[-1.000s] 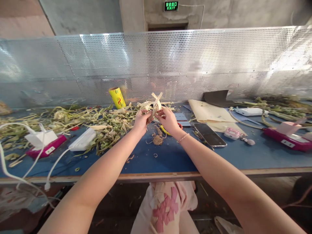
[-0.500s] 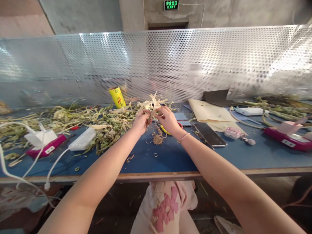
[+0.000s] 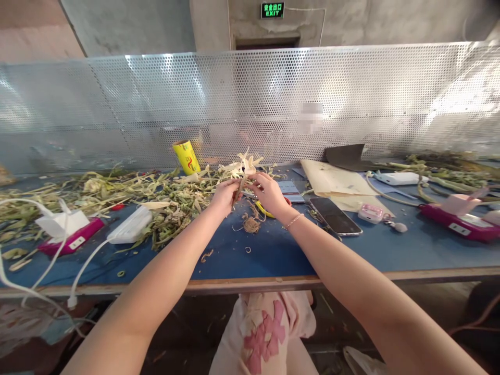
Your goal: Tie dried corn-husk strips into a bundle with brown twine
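Over the middle of the table, my left hand [image 3: 226, 197] is closed around the brownish stem of a pale dried flower [image 3: 248, 165]. Its cream, petal-like strips spread out above my fingers. My right hand [image 3: 269, 191] pinches the same flower just under the petals, thumb and fingertips together. A small tangle of brown twine [image 3: 251, 224] lies on the table below my hands. Something yellow and ring-shaped [image 3: 264, 209] shows partly behind my right hand. The exact spot where my fingertips meet the stem is too small to make out.
Dried leaves and stems [image 3: 172, 208] heap up on the left, beside a yellow cardboard tube [image 3: 186, 157]. A phone [image 3: 336, 216], an earphone case [image 3: 371, 213] and paper sheets [image 3: 332, 177] lie right. Purple power strips [image 3: 78, 237] with cables sit at both sides. A perforated metal screen [image 3: 156, 109] stands behind.
Both hands keep their hold on the flower, with only slight finger movement. The whole view has shifted very slightly.
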